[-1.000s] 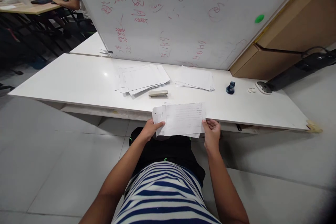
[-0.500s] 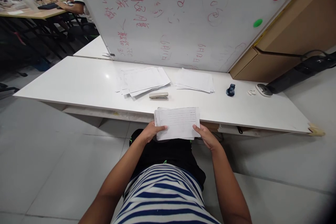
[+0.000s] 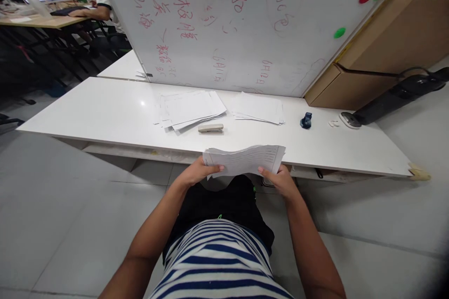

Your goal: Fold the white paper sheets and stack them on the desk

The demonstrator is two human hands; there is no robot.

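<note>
I hold a small stack of printed papers (image 3: 245, 160) with both hands just in front of the near edge of the white table (image 3: 105, 117). My left hand (image 3: 198, 174) grips the stack's left end, thumb on top. My right hand (image 3: 278, 181) grips its lower right edge from beneath. The stack is tilted nearly flat and bows a little. Beyond it on the table lies a beige stapler (image 3: 211, 128).
Two loose piles of paper (image 3: 189, 108) (image 3: 257, 107) lie at the back of the table, under a leaning whiteboard (image 3: 228, 18). A small blue object (image 3: 306, 120) and a black lamp base (image 3: 393, 98) sit to the right. Another person sits at a desk (image 3: 38, 18) far left.
The papers have been squared together and tipped from facing me to nearly flat. My right hand slid from the stack's right side to under its lower edge.
</note>
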